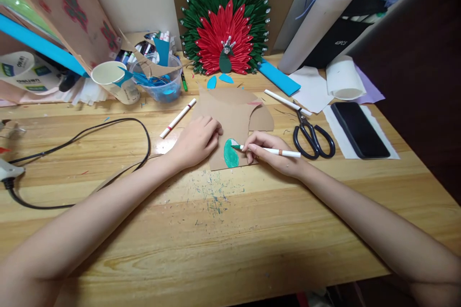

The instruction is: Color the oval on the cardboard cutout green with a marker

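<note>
My right hand (271,149) pinches a white marker pen (268,150) with a brown band and a green tip. Its tip touches the upper part of a small rounded shape (231,157). Green colouring covers most of that shape, with a pale patch near the top. The shape is on a piece of brown cardboard (225,110), close to its front edge. My left hand (197,140) rests on the cardboard's left side, its fingers curled under and partly hidden. A second cardboard piece (262,119) lies at the right edge.
Black-handled scissors (309,141), a phone (360,129) and a capped marker (287,101) lie right. Another marker (177,118) and a black cable (146,129) lie left. Behind stand a red-and-green peacock (225,29), a paper cup (115,81) and a plastic tub (158,87) of scraps.
</note>
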{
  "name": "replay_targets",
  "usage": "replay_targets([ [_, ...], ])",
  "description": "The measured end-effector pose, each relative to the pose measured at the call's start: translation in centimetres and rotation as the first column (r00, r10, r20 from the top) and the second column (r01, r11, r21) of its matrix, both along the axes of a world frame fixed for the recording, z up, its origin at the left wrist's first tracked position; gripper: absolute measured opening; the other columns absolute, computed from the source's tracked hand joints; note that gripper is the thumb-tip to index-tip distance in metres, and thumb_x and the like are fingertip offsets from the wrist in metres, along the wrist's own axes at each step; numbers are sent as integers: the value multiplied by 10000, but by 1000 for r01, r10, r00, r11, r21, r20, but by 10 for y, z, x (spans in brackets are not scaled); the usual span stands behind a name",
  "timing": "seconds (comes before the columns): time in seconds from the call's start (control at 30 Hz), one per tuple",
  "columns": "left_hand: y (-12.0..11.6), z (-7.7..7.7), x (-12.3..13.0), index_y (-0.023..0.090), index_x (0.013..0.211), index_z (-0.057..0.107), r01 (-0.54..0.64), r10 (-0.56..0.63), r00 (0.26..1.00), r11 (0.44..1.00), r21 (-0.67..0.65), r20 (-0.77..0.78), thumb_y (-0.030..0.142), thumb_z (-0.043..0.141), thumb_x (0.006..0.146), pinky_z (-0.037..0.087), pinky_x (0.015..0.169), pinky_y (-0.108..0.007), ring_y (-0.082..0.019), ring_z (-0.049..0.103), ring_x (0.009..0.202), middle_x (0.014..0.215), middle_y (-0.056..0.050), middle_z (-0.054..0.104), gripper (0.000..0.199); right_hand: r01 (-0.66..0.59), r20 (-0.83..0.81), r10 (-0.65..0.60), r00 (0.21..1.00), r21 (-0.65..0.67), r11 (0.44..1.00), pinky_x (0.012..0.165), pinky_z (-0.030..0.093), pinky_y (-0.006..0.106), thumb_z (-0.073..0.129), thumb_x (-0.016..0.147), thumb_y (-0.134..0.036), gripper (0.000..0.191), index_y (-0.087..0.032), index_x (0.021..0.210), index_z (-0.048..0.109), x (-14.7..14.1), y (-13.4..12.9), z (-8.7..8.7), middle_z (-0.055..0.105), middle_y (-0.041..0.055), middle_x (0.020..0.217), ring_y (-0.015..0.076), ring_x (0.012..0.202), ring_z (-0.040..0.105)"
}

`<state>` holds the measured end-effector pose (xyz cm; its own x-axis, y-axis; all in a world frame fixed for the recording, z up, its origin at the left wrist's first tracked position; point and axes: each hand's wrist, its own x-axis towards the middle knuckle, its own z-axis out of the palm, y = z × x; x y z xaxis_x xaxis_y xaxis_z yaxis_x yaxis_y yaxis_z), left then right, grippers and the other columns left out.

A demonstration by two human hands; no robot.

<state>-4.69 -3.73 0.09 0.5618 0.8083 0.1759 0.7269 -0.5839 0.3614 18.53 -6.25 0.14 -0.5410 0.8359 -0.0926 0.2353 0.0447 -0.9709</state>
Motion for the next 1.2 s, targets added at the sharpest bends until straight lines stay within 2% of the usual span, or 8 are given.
replay_targets([
  [0.23,0,-1,0,177,915,521,6,-6,1000,1000,3,6,169,384,881,407,767,-315,-168,513,864,928,-56,597,142,22,-2,-23,1000,-28,999,647,434,268,499,925,-388,226,-173,905,566,0,-1,-1,621,16,737,137,706,585],
  [0.53,0,0,0,173,921,530,-13,13,1000,1000,5,-16,185,385,890,396,755,-309,-167,509,858,924,-54,596,148,39,20,-40,999,38,999,699,434,282,475,940,-367,204,-182,924,560,-1,-1,-3,625,17,750,142,736,584],
  [0.73,0,0,0,173,924,534,-14,14,1000,1000,5,-15,177,392,886,395,751,-305,-165,510,854,921,-49,595,148,36,57,-40,998,74,997,677,414,259,479,940,-355,193,-182,944,564,-1,0,-1,630,16,770,136,738,579],
  [1.2,0,-1,0,170,918,534,-15,15,1000,1000,8,-14,178,396,889,393,749,-302,-162,508,851,914,-48,593,142,30,50,-31,998,26,999,663,424,265,488,933,-369,200,-184,926,564,1,0,-2,618,13,744,136,711,571],
])
